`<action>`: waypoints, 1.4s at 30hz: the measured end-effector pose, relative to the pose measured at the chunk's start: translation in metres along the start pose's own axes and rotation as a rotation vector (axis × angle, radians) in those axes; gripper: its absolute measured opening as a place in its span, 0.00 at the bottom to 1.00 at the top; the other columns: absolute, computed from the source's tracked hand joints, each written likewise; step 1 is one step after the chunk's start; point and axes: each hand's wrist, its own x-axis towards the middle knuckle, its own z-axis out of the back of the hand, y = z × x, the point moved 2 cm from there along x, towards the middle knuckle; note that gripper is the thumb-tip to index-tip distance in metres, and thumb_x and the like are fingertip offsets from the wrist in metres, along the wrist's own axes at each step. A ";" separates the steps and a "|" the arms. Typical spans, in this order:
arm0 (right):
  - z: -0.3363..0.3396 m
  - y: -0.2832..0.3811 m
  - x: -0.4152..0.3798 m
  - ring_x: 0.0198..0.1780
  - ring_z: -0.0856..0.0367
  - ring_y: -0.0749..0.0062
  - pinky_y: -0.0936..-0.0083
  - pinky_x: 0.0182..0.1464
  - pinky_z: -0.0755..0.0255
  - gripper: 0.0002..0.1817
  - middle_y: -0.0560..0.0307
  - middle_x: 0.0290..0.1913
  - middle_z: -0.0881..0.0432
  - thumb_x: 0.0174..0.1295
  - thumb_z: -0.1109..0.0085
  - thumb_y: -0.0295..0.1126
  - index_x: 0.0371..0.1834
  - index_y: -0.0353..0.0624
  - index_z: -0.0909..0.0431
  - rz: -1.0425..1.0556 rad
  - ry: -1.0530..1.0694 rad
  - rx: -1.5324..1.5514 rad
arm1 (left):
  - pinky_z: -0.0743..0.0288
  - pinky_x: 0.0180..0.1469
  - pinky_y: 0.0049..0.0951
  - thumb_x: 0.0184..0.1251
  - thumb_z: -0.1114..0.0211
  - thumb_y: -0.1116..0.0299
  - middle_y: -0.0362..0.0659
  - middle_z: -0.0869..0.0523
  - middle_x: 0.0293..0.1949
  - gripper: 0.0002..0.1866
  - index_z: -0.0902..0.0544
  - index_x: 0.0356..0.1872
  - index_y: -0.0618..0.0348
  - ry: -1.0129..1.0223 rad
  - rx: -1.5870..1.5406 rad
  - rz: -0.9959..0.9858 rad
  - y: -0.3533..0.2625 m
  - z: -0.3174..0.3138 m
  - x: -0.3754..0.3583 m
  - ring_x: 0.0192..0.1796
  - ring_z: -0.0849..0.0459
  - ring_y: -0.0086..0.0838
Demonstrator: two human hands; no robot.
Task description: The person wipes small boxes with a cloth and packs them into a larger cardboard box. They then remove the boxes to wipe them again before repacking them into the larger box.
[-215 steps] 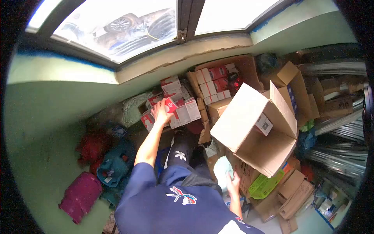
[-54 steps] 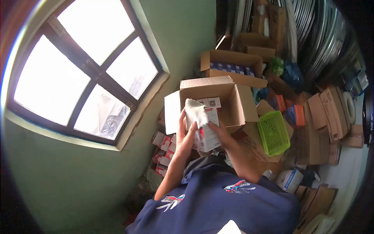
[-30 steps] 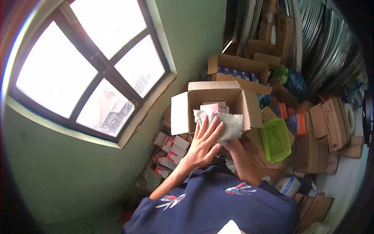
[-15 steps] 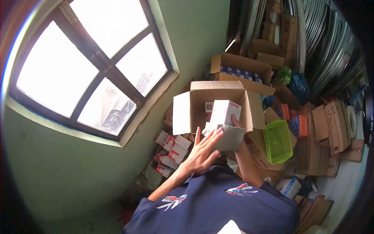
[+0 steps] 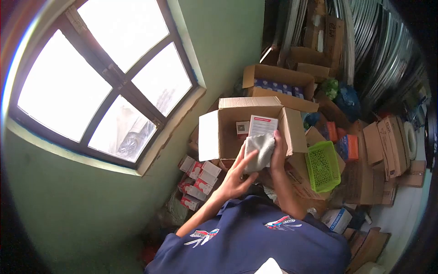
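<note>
A small white box [image 5: 263, 125] with red print is held above the open cardboard carton [image 5: 226, 137]. My right hand [image 5: 278, 153] grips its right side, fingers wrapped round the edge. A grey cloth [image 5: 260, 150] lies over the near part of the small box. My left hand [image 5: 239, 176] presses on the cloth from the left, its fingers bent against it. Inside the carton, another small box [image 5: 242, 128] shows beside the held one.
Several red-and-white boxes [image 5: 204, 181] are stacked left of the carton. A green basket [image 5: 323, 166] is on the right. Behind stands a carton of blue boxes [image 5: 279, 86]. Window [image 5: 132, 82] and wall are at left; flattened cardboard [image 5: 388, 146] leans at right.
The small box has turned so that its printed face shows. The cloth has bunched up, and my left hand has closed in against it.
</note>
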 end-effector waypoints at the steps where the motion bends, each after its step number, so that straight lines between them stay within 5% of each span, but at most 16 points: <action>1: -0.012 0.024 -0.009 0.62 0.25 0.70 0.74 0.64 0.31 0.33 0.50 0.67 0.24 0.76 0.44 0.44 0.76 0.33 0.35 0.021 0.050 -0.034 | 0.53 0.82 0.44 0.65 0.32 0.74 0.63 0.49 0.81 0.43 0.43 0.80 0.64 -0.100 -0.091 0.042 0.001 -0.002 0.000 0.84 0.53 0.49; 3: -0.021 0.043 -0.021 0.52 0.22 0.77 0.80 0.53 0.26 0.32 0.54 0.61 0.20 0.73 0.36 0.40 0.75 0.37 0.32 0.092 0.184 -0.216 | 0.55 0.82 0.43 0.66 0.31 0.69 0.60 0.49 0.82 0.46 0.48 0.81 0.62 -0.222 -0.251 0.138 0.023 0.003 0.000 0.83 0.51 0.45; 8: -0.031 0.041 -0.036 0.54 0.21 0.75 0.75 0.56 0.24 0.32 0.57 0.57 0.19 0.71 0.35 0.41 0.74 0.41 0.31 -0.047 0.301 -0.065 | 0.56 0.81 0.36 0.78 0.46 0.66 0.55 0.49 0.82 0.39 0.55 0.83 0.62 -0.380 -0.587 0.298 0.039 0.023 0.023 0.83 0.50 0.39; 10: -0.030 0.030 -0.035 0.56 0.20 0.73 0.74 0.57 0.24 0.32 0.57 0.58 0.19 0.71 0.35 0.44 0.74 0.42 0.31 -0.103 0.303 0.009 | 0.59 0.82 0.38 0.80 0.49 0.63 0.57 0.53 0.83 0.38 0.56 0.83 0.62 -0.305 -0.449 0.240 0.024 0.017 0.028 0.85 0.55 0.41; 12: -0.027 0.020 -0.032 0.60 0.19 0.67 0.71 0.60 0.22 0.32 0.56 0.60 0.19 0.72 0.39 0.49 0.73 0.44 0.32 -0.503 0.331 0.477 | 0.62 0.82 0.42 0.80 0.49 0.61 0.60 0.56 0.83 0.37 0.52 0.83 0.62 -0.230 0.007 0.160 0.016 0.013 0.022 0.85 0.60 0.48; 16: 0.004 -0.038 -0.018 0.63 0.19 0.60 0.62 0.65 0.23 0.32 0.52 0.63 0.19 0.75 0.47 0.55 0.73 0.44 0.32 -0.386 0.457 0.673 | 0.64 0.82 0.53 0.79 0.50 0.48 0.61 0.54 0.83 0.37 0.42 0.81 0.57 0.044 0.176 -0.009 -0.007 0.003 0.007 0.85 0.61 0.56; 17: 0.000 -0.039 -0.009 0.64 0.20 0.59 0.58 0.67 0.24 0.33 0.49 0.65 0.21 0.75 0.51 0.57 0.73 0.44 0.33 -0.968 0.918 1.277 | 0.64 0.82 0.54 0.78 0.52 0.44 0.59 0.53 0.83 0.38 0.40 0.81 0.55 0.096 0.238 -0.077 -0.013 0.000 0.006 0.85 0.60 0.55; 20: 0.001 -0.018 -0.028 0.66 0.21 0.63 0.59 0.67 0.24 0.31 0.50 0.70 0.25 0.76 0.50 0.54 0.74 0.45 0.32 -0.398 0.454 0.532 | 0.66 0.82 0.54 0.79 0.55 0.43 0.55 0.52 0.83 0.38 0.41 0.81 0.55 0.079 0.158 -0.124 -0.008 0.003 0.015 0.85 0.60 0.51; 22: 0.001 -0.011 -0.035 0.74 0.30 0.64 0.62 0.73 0.31 0.33 0.52 0.76 0.32 0.79 0.57 0.52 0.80 0.47 0.42 -0.406 0.447 0.194 | 0.68 0.83 0.48 0.81 0.59 0.44 0.54 0.55 0.84 0.38 0.46 0.82 0.59 -0.047 0.093 -0.107 0.004 0.013 0.031 0.86 0.62 0.48; 27: -0.009 -0.004 -0.027 0.63 0.21 0.69 0.67 0.63 0.23 0.28 0.57 0.65 0.22 0.79 0.51 0.45 0.77 0.45 0.36 -0.087 0.272 0.191 | 0.69 0.83 0.43 0.81 0.61 0.43 0.57 0.61 0.84 0.42 0.55 0.83 0.64 -0.148 -0.192 0.029 0.014 0.002 0.040 0.86 0.65 0.44; 30: 0.018 -0.030 0.001 0.61 0.20 0.69 0.67 0.63 0.23 0.28 0.58 0.65 0.23 0.79 0.50 0.46 0.76 0.45 0.35 -0.182 0.085 0.443 | 0.69 0.83 0.45 0.82 0.59 0.47 0.57 0.65 0.84 0.41 0.57 0.82 0.65 -0.013 -0.185 -0.021 0.002 -0.014 0.020 0.86 0.67 0.45; 32: 0.019 -0.016 0.014 0.60 0.20 0.70 0.66 0.64 0.24 0.28 0.58 0.65 0.23 0.79 0.51 0.47 0.76 0.46 0.35 -0.336 0.245 0.720 | 0.72 0.82 0.46 0.80 0.61 0.39 0.57 0.67 0.84 0.44 0.57 0.83 0.61 0.074 -0.182 0.019 -0.013 -0.019 0.010 0.85 0.70 0.45; 34: 0.016 -0.008 0.007 0.62 0.22 0.71 0.67 0.64 0.26 0.28 0.58 0.63 0.23 0.79 0.51 0.49 0.76 0.48 0.35 -0.472 0.260 0.718 | 0.70 0.83 0.44 0.81 0.58 0.44 0.55 0.68 0.84 0.42 0.59 0.83 0.61 0.053 -0.194 0.004 -0.001 -0.023 0.008 0.85 0.69 0.43; 36: 0.008 0.009 0.002 0.64 0.24 0.71 0.68 0.66 0.29 0.28 0.57 0.62 0.23 0.79 0.51 0.49 0.76 0.50 0.35 -0.079 0.308 0.230 | 0.69 0.83 0.42 0.81 0.53 0.57 0.55 0.70 0.84 0.40 0.60 0.83 0.64 -0.085 -0.385 0.075 0.012 -0.020 0.013 0.85 0.71 0.41; 38: 0.006 0.025 -0.009 0.66 0.27 0.70 0.68 0.69 0.33 0.31 0.54 0.65 0.25 0.79 0.50 0.52 0.78 0.50 0.39 -0.076 0.357 0.068 | 0.50 0.79 0.37 0.82 0.52 0.58 0.51 0.47 0.82 0.38 0.57 0.83 0.60 -0.209 -0.598 0.338 0.008 -0.013 0.017 0.82 0.46 0.38; 42: -0.004 0.028 -0.015 0.71 0.30 0.64 0.66 0.73 0.37 0.43 0.47 0.74 0.32 0.75 0.49 0.60 0.83 0.48 0.51 -0.172 0.448 0.080 | 0.42 0.76 0.39 0.82 0.48 0.59 0.56 0.32 0.74 0.35 0.50 0.82 0.61 -0.291 -0.623 0.492 0.026 -0.003 0.019 0.76 0.34 0.41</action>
